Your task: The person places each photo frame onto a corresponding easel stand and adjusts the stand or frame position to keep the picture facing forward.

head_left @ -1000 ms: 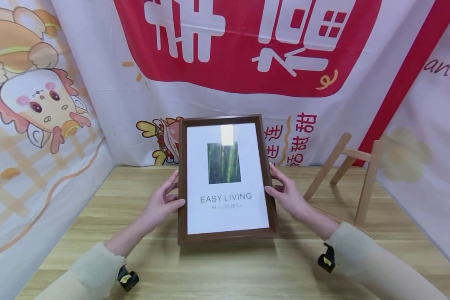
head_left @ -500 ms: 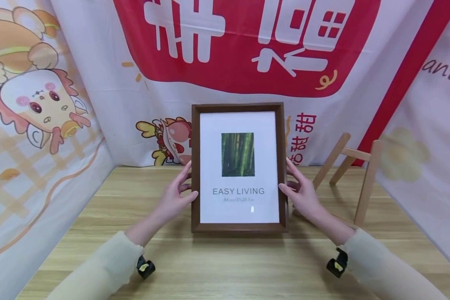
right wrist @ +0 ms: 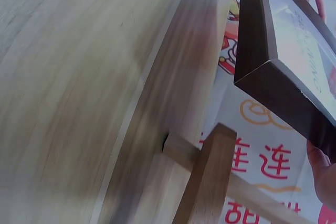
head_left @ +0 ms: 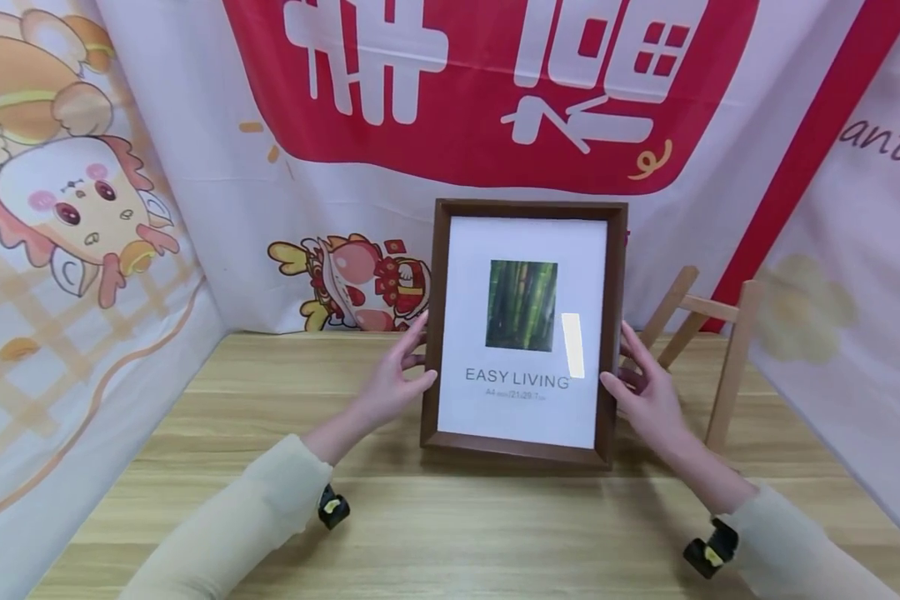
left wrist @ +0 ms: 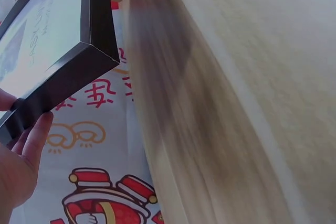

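Note:
Between my two hands is a brown picture frame (head_left: 525, 446) with a white insert, a bamboo picture and the words EASY LIVING. My left hand (head_left: 393, 383) grips its left side, thumb at the front edge and fingers along the side. On the opposite side my right hand (head_left: 647, 400) holds it the same way. Both wrist views show a gap between the frame's lower edge and the table, so it is held up, facing me. Just right of my right hand stands a wooden easel (head_left: 731, 367), its left part hidden behind that hand and the frame.
The wood-grain table (head_left: 270, 417) meets a printed cloth backdrop (head_left: 345, 192) at its rear edge. Another printed cloth (head_left: 105, 333) hangs along the left, and a pale one (head_left: 832, 400) along the right, close to the easel.
Both hands have carried the picture frame to the right and slightly up, closer to the easel. Its lean has altered slightly. The easel stands where it was.

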`<state>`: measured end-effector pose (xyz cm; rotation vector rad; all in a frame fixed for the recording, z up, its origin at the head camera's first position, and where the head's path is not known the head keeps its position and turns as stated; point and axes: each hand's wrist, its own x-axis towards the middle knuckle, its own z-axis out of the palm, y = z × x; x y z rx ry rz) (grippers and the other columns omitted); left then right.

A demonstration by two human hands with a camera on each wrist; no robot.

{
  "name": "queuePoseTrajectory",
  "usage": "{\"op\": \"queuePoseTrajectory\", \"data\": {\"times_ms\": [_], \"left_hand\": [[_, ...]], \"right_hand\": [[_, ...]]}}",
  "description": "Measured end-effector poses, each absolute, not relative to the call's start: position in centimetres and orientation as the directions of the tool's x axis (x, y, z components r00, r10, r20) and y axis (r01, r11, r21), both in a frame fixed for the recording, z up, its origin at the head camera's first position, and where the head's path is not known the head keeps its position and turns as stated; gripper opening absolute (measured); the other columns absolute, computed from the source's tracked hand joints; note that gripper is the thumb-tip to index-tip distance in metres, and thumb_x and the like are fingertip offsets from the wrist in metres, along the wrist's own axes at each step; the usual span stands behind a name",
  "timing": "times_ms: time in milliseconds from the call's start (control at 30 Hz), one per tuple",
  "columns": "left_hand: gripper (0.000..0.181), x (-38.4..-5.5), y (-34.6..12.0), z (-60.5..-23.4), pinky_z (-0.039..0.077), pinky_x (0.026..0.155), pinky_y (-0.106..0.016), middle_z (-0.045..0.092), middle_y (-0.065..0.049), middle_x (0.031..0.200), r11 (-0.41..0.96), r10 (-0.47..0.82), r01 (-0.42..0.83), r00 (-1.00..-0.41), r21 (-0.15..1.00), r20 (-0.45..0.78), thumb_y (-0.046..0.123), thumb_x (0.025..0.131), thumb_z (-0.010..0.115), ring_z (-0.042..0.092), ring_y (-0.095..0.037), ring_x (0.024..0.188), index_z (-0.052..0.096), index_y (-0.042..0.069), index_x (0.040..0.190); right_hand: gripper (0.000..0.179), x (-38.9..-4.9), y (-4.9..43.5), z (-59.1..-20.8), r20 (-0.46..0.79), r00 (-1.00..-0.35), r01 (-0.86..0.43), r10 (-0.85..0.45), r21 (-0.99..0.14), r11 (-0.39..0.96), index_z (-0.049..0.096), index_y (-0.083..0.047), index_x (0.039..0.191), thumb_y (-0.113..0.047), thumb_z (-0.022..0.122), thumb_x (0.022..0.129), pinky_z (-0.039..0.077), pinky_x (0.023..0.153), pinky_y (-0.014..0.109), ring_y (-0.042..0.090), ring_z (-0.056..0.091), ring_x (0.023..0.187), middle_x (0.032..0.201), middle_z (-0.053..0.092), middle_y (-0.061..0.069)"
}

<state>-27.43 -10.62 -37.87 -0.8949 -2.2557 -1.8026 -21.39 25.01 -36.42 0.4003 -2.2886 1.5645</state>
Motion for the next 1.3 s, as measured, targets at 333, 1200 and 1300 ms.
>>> {"op": "queuePoseTrajectory", "data": {"times_ms": [333, 1200, 1300], "left_hand": [[0.085, -29.2, -6.7, -37.4, 0.052, 0.092, -0.034, 0.029, -0.006, 0.156, 0.139, 0.434, 0.554, -0.779, 0.821, 0.453, -0.008, 0.089, 0.060, 0.048, -0.029, 0.127, 0.019, 0.025, 0.156], [0.091, -31.0, 0.7, -36.3, 0.056, 0.073, -0.027, 0.025, 0.004, 0.158, 0.202, 0.476, 0.682, -0.695, 0.703, 0.538, -0.010, 0.086, 0.060, 0.053, -0.021, 0.120, 0.018, 0.033, 0.156], [0.094, -31.0, 1.4, -36.1, 0.057, 0.074, -0.027, 0.024, 0.004, 0.158, 0.175, 0.475, 0.672, -0.698, 0.720, 0.536, -0.011, 0.086, 0.060, 0.036, -0.021, 0.137, 0.017, 0.034, 0.156]], "right_hand": [[0.077, -20.1, 28.1, -36.3, 0.470, -0.883, -0.418, 0.025, -0.807, 0.417, 0.021, -0.028, 0.156, -0.001, 0.059, 0.095, 0.050, 0.081, 0.014, 0.003, 0.054, 0.105, 0.140, 0.041, 0.023], [0.074, -18.8, 32.2, -35.6, 0.586, -0.767, -0.536, 0.263, -0.810, 0.239, 0.039, -0.010, 0.149, 0.024, 0.051, 0.084, 0.049, 0.078, 0.009, 0.001, 0.062, 0.092, 0.120, 0.053, 0.000], [0.074, -18.5, 32.7, -35.5, 0.576, -0.768, -0.538, 0.278, -0.817, 0.208, 0.039, -0.010, 0.149, 0.024, 0.052, 0.084, 0.049, 0.078, 0.009, 0.002, 0.062, 0.094, 0.122, 0.053, -0.001]]}}
